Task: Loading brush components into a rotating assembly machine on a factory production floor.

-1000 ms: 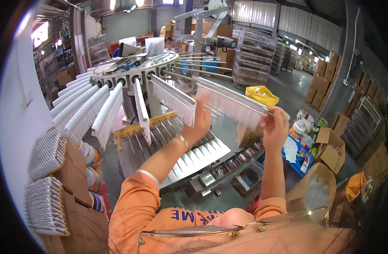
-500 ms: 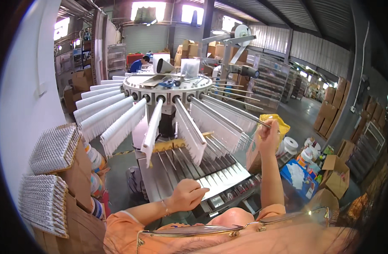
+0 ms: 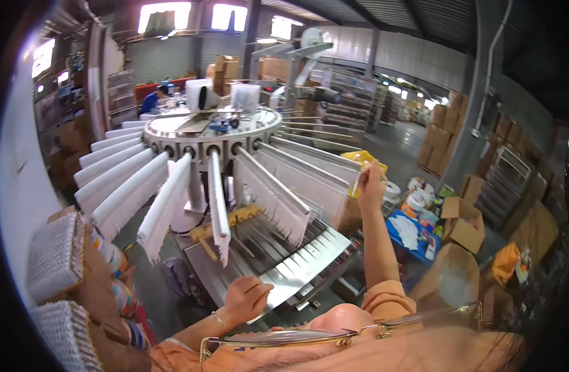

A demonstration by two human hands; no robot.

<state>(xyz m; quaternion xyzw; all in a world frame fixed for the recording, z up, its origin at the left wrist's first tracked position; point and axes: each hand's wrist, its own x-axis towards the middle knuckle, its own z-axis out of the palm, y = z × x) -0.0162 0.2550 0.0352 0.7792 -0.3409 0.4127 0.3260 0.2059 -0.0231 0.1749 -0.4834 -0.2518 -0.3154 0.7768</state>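
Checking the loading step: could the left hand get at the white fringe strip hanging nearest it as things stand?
Probably yes. The left hand rests low at the metal tray, and the nearest white strip hangs just above and to its left, with open air between them. The right hand is busy farther off at another strip's end.

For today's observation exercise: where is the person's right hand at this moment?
In the head view, the right hand is raised right of centre, at the outer end of a white fringed arm on the round machine.

white fringed strips (image 3: 120, 192) | silver grooved tray (image 3: 278, 260) | orange sleeves (image 3: 384, 297) | yellow bin (image 3: 368, 162)
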